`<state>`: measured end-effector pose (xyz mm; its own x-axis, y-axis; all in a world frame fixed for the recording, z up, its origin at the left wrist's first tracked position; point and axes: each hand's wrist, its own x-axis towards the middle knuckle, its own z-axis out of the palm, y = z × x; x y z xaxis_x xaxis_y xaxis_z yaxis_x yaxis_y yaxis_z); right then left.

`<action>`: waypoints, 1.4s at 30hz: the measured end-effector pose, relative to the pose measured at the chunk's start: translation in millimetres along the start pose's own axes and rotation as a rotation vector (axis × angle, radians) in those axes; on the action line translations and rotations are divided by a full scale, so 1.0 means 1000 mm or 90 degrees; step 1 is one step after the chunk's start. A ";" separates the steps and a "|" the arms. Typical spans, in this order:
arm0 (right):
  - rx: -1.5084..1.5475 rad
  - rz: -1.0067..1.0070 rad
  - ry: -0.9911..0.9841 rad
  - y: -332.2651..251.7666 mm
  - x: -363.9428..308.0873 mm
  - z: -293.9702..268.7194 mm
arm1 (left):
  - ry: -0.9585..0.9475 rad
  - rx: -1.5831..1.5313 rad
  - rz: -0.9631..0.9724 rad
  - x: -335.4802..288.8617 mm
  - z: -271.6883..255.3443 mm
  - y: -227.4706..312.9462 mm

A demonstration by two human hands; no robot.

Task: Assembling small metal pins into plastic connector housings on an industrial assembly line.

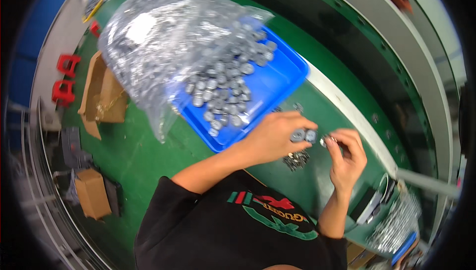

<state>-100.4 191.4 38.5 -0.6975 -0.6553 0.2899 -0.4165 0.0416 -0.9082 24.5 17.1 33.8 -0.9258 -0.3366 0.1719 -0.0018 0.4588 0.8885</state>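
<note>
My left hand (275, 134) is closed with two small grey rounded parts (298, 135) side by side between thumb and fingers. Just to the right, my right hand (349, 158) pinches a small shiny metal piece (325, 141), close to the grey parts but apart from them. Below my left hand, a heap of small metal pieces (296, 160) lies on the green surface. Many similar grey parts (225, 89) fill the blue tray (290, 69) beyond my left forearm. A large clear plastic bag (153, 42) covers the tray's left side, with more grey parts at its mouth.
A dark conveyor-like channel with a pale rail (342, 99) curves along the right. An opened cardboard box (106, 96) and red stools (64, 91) are at the left, with another carton (92, 194) lower down. A dark-and-silver device (369, 205) and bubble-like wrap (396, 223) sit at the lower right.
</note>
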 end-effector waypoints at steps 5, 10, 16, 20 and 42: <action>-0.033 -0.074 -0.006 -0.002 0.011 -0.009 | -0.024 -0.011 -0.144 0.010 0.013 0.028; -0.062 -0.099 -0.003 -0.004 0.007 -0.019 | -0.030 -0.049 -0.083 0.017 0.028 0.026; -0.100 -0.124 -0.015 -0.007 0.004 -0.020 | -0.068 -0.044 -0.061 0.022 0.024 0.027; -0.120 -0.118 -0.012 -0.005 0.003 -0.015 | -0.082 -0.042 -0.069 0.023 0.021 0.026; -0.643 0.107 0.132 0.170 0.108 -0.076 | 0.211 -0.158 -0.213 0.008 -0.023 -0.032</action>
<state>-290.8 184.6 -61.6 -0.8378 -0.4452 0.3161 -0.5326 0.7937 -0.2939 25.9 -19.1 16.7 -0.7210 -0.6912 -0.0487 -0.1495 0.0866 0.9850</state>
